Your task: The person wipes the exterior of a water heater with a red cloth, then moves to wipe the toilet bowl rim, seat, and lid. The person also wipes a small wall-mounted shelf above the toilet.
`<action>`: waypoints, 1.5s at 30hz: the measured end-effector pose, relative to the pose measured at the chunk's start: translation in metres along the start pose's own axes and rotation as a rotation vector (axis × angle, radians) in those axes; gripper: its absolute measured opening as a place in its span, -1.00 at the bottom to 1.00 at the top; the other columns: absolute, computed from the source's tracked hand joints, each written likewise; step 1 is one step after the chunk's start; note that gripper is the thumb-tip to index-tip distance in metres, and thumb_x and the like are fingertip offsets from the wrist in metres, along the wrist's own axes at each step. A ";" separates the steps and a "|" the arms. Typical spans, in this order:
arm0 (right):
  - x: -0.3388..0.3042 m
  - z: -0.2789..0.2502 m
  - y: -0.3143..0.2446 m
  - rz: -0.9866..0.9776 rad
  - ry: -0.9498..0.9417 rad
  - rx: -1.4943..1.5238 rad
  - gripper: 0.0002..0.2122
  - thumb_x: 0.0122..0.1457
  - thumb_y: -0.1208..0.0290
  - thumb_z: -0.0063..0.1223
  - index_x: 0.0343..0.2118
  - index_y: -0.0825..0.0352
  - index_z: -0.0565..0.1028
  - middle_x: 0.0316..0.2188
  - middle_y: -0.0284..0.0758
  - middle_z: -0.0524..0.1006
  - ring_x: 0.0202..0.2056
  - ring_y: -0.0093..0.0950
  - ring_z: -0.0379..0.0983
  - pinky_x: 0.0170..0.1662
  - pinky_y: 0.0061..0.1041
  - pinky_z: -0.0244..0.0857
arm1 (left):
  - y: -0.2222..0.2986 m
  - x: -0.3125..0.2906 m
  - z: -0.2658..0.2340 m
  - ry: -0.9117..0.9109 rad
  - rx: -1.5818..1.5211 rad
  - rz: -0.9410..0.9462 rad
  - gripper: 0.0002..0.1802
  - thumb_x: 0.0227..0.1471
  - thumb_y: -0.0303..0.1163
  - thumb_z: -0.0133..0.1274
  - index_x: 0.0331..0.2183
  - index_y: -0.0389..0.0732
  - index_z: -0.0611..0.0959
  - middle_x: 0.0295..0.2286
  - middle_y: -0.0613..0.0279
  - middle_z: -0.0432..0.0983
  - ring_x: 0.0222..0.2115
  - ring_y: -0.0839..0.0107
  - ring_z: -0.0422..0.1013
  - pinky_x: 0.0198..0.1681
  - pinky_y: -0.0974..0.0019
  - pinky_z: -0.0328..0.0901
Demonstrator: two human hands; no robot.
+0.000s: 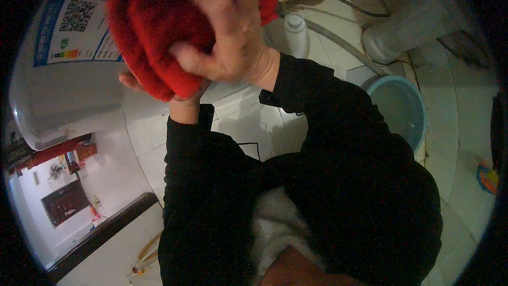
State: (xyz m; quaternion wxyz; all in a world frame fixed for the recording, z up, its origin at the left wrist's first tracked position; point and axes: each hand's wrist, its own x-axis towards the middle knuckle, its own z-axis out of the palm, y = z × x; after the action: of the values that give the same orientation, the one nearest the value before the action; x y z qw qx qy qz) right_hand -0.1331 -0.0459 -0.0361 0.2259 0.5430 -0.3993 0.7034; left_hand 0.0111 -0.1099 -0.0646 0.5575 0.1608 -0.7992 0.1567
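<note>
A thick, fuzzy red cloth [174, 37], bunched or folded in layers, is held up at the top of the head view. Over its right side my right hand [225, 34] is closed, with the thumb pressed into the pile and the fingers slightly blurred. My left hand [193, 96] supports it from below. Most of that hand is hidden behind the cloth; only the wrist and a fingertip at the left show. The cloth's upper part runs out of the picture.
Close on the left stands a grey appliance [69, 92] with a label [79, 26]. A white bottle [296, 34], a grey hose [338, 45] and a thick pipe [397, 39] are beyond my right arm. A blue basin [422, 111] sits at the right. At lower left is a doorway threshold [103, 233].
</note>
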 end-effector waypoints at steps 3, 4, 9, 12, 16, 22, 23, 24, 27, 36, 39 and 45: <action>-0.013 0.008 -0.014 -0.044 -0.037 0.004 -0.50 -0.08 -0.02 0.19 0.01 -0.16 0.52 0.07 -0.36 0.37 0.15 -0.27 0.19 0.25 0.04 0.00 | -0.002 -0.008 -0.016 -0.023 -0.140 -0.168 -0.55 0.10 -0.26 0.04 0.06 0.01 0.56 0.18 -0.02 0.32 0.27 0.05 0.10 0.35 -0.01 -0.24; -0.018 0.011 -0.019 -0.094 -0.073 -0.021 -0.51 -0.08 -0.03 0.19 0.01 -0.20 0.51 0.07 -0.42 0.38 0.15 -0.28 0.19 0.25 0.05 -0.02 | -0.004 -0.012 -0.018 -0.026 -0.172 -0.207 -0.56 0.10 -0.27 0.03 0.06 0.00 0.55 0.17 -0.01 0.32 0.26 0.05 0.11 0.34 0.00 -0.22; -0.030 0.018 -0.020 -0.136 -0.130 -0.043 -0.53 -0.04 -0.05 0.14 0.03 -0.30 0.50 0.11 -0.58 0.39 0.20 -0.35 0.21 0.30 0.08 -0.12 | -0.011 -0.029 -0.032 -0.045 -0.284 -0.345 -0.56 0.12 -0.33 0.02 0.06 -0.07 0.51 0.15 0.01 0.33 0.21 0.07 0.18 0.29 0.04 -0.08; -0.031 0.019 -0.013 -0.180 -0.143 -0.030 -0.52 -0.02 -0.06 0.12 0.06 -0.31 0.48 0.13 -0.58 0.39 0.21 -0.35 0.21 0.32 0.08 -0.14 | -0.014 -0.035 -0.028 -0.061 -0.319 -0.381 -0.57 0.14 -0.36 0.01 0.07 -0.10 0.49 0.13 0.02 0.33 0.17 0.08 0.22 0.26 0.06 0.00; -0.034 0.015 -0.010 -0.192 -0.166 -0.082 -0.50 0.01 -0.05 0.09 0.10 -0.31 0.47 0.15 -0.56 0.37 0.23 -0.36 0.18 0.35 0.05 -0.19 | -0.012 -0.030 -0.029 -0.069 -0.390 -0.430 -0.57 0.15 -0.40 -0.01 0.08 -0.15 0.46 0.10 0.04 0.34 0.13 0.10 0.27 0.23 0.09 0.11; -0.033 0.015 -0.015 -0.216 -0.188 -0.233 -0.53 0.08 0.00 0.07 0.13 -0.30 0.47 0.16 -0.54 0.34 0.27 -0.37 0.11 0.39 -0.04 -0.26 | 0.022 -0.008 -0.090 -0.032 -0.130 -0.222 -0.63 0.01 -0.53 0.04 -0.07 -0.24 0.53 -0.01 0.00 0.41 0.01 0.09 0.39 0.12 0.10 0.27; -0.033 0.017 -0.018 -0.221 -0.170 -0.256 -0.51 0.07 0.02 0.09 0.14 -0.29 0.47 0.16 -0.55 0.34 0.27 -0.37 0.10 0.39 -0.05 -0.26 | 0.031 -0.004 -0.099 0.116 -0.168 -0.419 -0.67 -0.08 -0.58 0.07 -0.17 -0.28 0.57 -0.07 -0.03 0.45 -0.04 0.09 0.42 0.08 0.10 0.30; -0.033 0.018 -0.022 -0.213 -0.162 -0.290 -0.50 0.06 0.04 0.11 0.14 -0.29 0.47 0.17 -0.56 0.33 0.28 -0.37 0.10 0.39 -0.05 -0.26 | 0.037 0.002 -0.109 0.204 -0.178 -0.363 -0.72 -0.08 -0.58 0.06 -0.22 -0.28 0.58 -0.08 -0.02 0.45 -0.05 0.12 0.42 0.07 0.14 0.31; -0.040 0.021 -0.041 -0.197 -0.198 -0.214 -0.53 -0.04 0.15 0.18 0.04 -0.19 0.53 0.11 -0.55 0.39 0.20 -0.33 0.22 0.34 -0.01 -0.08 | 0.056 0.017 -0.122 0.097 -0.248 -0.226 -0.62 0.00 -0.55 0.05 -0.08 -0.33 0.58 -0.03 -0.08 0.46 -0.04 0.13 0.42 0.10 0.16 0.29; -0.011 -0.009 -0.051 -0.264 -0.318 0.321 -0.73 -0.02 0.31 0.22 -0.22 0.23 0.63 -0.15 -0.40 0.61 -0.03 -0.29 0.51 0.10 -0.24 0.32 | 0.071 0.020 -0.096 -0.157 -0.115 -0.427 -0.04 0.22 0.32 -0.21 0.26 -0.37 0.30 0.26 -0.11 0.19 0.32 -0.18 -0.02 0.35 -0.11 -0.16; 0.013 -0.031 -0.033 -0.325 -0.303 0.242 -0.75 -0.01 0.36 0.21 -0.23 0.26 0.64 -0.07 -0.28 0.58 0.05 -0.25 0.46 0.06 -0.26 0.31 | 0.061 0.011 -0.092 -0.244 0.120 -0.314 0.06 0.13 0.34 -0.10 0.34 -0.30 0.14 0.34 -0.16 -0.03 0.35 -0.28 -0.20 0.34 -0.30 -0.32; 0.005 -0.014 -0.005 -0.097 -0.064 -0.069 -0.54 0.28 0.18 0.01 0.18 0.29 0.39 0.22 -0.04 0.27 0.22 -0.15 0.18 0.23 -0.16 0.10 | -0.001 0.012 -0.086 -0.008 0.390 -0.188 0.20 0.05 0.40 -0.05 0.39 -0.23 -0.05 0.36 -0.31 -0.35 0.35 -0.37 -0.40 0.33 -0.36 -0.42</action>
State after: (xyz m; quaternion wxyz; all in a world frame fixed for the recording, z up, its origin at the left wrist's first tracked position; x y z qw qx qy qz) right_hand -0.1388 -0.0323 -0.0305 0.2656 0.5758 -0.4035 0.6595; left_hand 0.0795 -0.0750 -0.0246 0.5248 0.3402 -0.7374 0.2552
